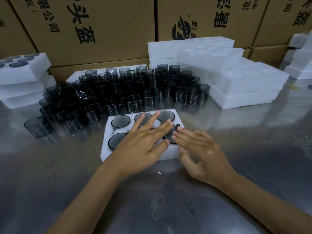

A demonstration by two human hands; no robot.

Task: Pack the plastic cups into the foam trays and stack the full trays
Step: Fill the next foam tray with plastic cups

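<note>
Cups: smoky grey, see-through plastic, straight-walled, with small handles; a big cluster (121,92) stood crowded on the steel table behind the near tray, most upright.
Stray cup: one (38,126) sat apart at the cluster's left front edge, a small hole showing in its upturned base.
Near tray: white foam block (105,146) with round pockets in two rows, lying on the table just in front of the cluster; dark cup bases filled the visible pockets, flush with the foam top, and a handle poked out beside the right-hand cup.
Packed cup: back-left pocket held one (120,121), seen as a grey disc with a dark rim.
Left hand: (141,146) lay flat across the tray's middle, fingers straight and spread apart, tips resting on the cup bases in the back row.
Right hand: (200,149) was at the tray's right front corner, fingers loosely spread and slightly bent, fingertips touching the front-right cup; nothing was clamped.
Full trays: a stack (22,80) stood at far left, grey discs showing in its top tray.
Empty trays: white foam stacks (236,85) rose at right, behind and beside the cluster.
Table: brushed steel (50,174), with a few white foam crumbs.
Boxes: brown cartons (101,22) with black print lined the back.
</note>
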